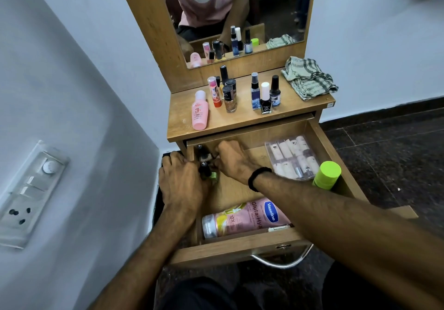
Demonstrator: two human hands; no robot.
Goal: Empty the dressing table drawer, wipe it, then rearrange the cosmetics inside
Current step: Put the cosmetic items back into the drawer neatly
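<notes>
A person's two hands work at the far left corner of the open drawer (240, 248) of a dressing table. The left hand (180, 184), reaching over the drawer's left wall, curls its fingers round a dark-capped green polish bottle (208, 173). The right hand (231, 159), a black band (258, 178) on its wrist, bends its fingers down onto a second dark-capped bottle (203, 154) just behind. Whether it grips that bottle cannot be told.

A pink Vaseline lotion bottle (247, 216) lies on its side along the drawer's front wall. A clear case of small bottles (292, 157) sits against the right wall at the back, and a lime-capped bottle (328, 175) stands just in front of it. The middle of the drawer floor is bare wood under the right forearm.

On the counter (240, 123) above stand a pink bottle (200, 111), a cluster of polish bottles (227, 91) and three more bottles (265, 95) to the right. A checked cloth (307, 79) is bunched at the right rear corner, below the mirror (240, 9). The wall, which carries a switch panel (28, 194), runs close along the drawer's left side. Dark floor lies open to the right.
</notes>
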